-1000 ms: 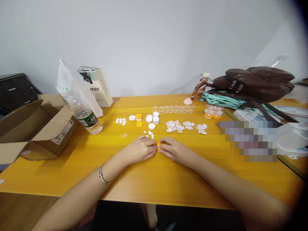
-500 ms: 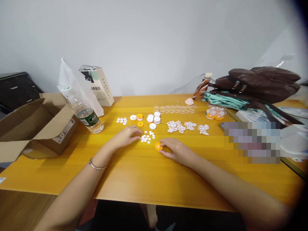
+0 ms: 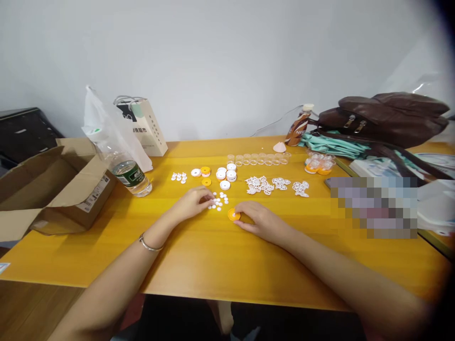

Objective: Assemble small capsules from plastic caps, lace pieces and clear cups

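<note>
My right hand (image 3: 258, 218) pinches the rim of a round orange plastic disc (image 3: 232, 215) with a raised, lighter centre, held low over the wooden table. My left hand (image 3: 196, 202) is at the edge of a loose group of small white round discs (image 3: 219, 204). Its thumb and fingertips are drawn together there; whatever lies between them is too small to make out. Just beyond are white round pieces (image 3: 225, 185), some stacked with orange ones, and a flat orange disc (image 3: 206, 182). Several small white pegged pieces (image 3: 178, 177) lie to the left.
Clear round cups (image 3: 262, 160) stand in rows at the back. White lacy cutouts (image 3: 260, 184) and orange-based clear pieces (image 3: 319, 164) lie right. A water bottle (image 3: 132, 178) and open cardboard box (image 3: 88, 199) stand left; a brown bag (image 3: 384, 118) sits at back right.
My left hand has moved slightly right, its fingertips now over the left edge of the small white discs. My right hand keeps the orange disc in almost the same place.
</note>
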Action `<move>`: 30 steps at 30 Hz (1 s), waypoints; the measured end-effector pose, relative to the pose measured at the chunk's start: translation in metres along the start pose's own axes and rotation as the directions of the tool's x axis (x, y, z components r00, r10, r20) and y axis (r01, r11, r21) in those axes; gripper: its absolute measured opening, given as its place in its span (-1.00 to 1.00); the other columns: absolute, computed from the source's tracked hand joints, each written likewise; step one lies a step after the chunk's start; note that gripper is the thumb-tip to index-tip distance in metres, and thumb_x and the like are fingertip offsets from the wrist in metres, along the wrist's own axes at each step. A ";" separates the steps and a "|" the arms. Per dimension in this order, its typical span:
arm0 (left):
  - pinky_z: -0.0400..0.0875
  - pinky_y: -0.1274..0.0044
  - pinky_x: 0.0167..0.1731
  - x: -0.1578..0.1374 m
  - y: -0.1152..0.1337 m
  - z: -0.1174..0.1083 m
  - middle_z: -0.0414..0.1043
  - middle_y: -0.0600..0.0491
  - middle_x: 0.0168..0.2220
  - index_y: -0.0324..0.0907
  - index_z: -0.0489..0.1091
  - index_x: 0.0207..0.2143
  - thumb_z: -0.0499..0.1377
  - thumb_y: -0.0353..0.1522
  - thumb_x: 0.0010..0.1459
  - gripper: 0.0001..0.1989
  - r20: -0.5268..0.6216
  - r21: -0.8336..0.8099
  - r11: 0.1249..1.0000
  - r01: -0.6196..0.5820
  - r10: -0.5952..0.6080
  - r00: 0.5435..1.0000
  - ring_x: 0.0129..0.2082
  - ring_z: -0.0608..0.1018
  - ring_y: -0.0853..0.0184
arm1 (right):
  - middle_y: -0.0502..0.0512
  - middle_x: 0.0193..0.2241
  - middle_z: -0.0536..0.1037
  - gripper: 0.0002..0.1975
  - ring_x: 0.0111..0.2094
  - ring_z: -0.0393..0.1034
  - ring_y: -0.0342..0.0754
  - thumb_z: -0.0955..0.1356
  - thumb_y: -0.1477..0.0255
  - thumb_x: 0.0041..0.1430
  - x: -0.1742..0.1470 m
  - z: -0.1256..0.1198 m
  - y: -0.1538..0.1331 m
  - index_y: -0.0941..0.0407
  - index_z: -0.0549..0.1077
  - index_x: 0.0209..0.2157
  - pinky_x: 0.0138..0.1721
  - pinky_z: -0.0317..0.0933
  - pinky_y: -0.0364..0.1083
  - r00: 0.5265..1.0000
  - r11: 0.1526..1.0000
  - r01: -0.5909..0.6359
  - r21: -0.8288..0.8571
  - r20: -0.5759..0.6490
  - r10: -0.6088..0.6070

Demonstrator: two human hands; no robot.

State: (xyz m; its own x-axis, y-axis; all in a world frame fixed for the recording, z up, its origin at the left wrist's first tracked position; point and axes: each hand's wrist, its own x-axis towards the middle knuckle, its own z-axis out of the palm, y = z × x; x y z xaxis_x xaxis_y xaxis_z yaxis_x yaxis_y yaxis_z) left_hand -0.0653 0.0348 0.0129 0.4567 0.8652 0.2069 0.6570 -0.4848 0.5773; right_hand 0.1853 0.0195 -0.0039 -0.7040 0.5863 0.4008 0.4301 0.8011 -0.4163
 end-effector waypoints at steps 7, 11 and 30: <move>0.34 0.58 -0.33 0.005 0.003 0.007 0.40 0.02 -0.35 -0.22 0.43 -0.33 0.12 -0.35 0.08 -0.85 -0.012 -0.035 0.999 0.019 -0.019 1.000 -0.40 0.46 0.41 | 0.13 -0.28 0.49 -0.84 -0.23 0.39 -0.02 0.29 0.41 0.13 0.000 0.000 -0.002 0.11 0.32 -0.22 -0.19 0.28 -0.03 0.999 0.999 -0.046 0.010 0.008 0.046; 0.32 0.61 -0.42 0.012 0.002 0.015 0.39 0.06 -0.44 -0.25 0.40 -0.38 0.15 -0.38 0.01 -0.89 -0.008 -0.138 0.981 0.135 -0.137 0.990 -0.45 0.42 0.43 | 0.13 -0.28 0.49 -0.84 -0.23 0.38 -0.03 0.28 0.42 0.13 0.002 0.001 -0.002 0.12 0.32 -0.21 -0.18 0.27 -0.02 0.999 0.999 -0.039 0.014 0.020 0.039; 0.32 0.55 -0.27 -0.008 0.022 -0.019 0.45 0.04 -0.34 -0.21 0.40 -0.35 0.21 -0.31 0.00 -0.83 0.161 -0.026 0.999 0.043 -0.039 0.986 -0.32 0.46 0.37 | 0.13 -0.26 0.50 -0.82 -0.20 0.39 -0.03 0.30 0.40 0.11 0.000 0.000 -0.002 0.10 0.35 -0.21 -0.15 0.28 -0.03 0.999 0.997 -0.054 0.061 0.010 0.053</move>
State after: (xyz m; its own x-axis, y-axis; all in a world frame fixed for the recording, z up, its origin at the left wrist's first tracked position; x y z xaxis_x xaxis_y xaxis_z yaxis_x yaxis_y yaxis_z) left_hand -0.0653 0.0196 0.0389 0.5215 0.8515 0.0548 0.6601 -0.4433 0.6065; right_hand 0.1845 0.0184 -0.0025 -0.6860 0.6266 0.3697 0.4320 0.7597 -0.4859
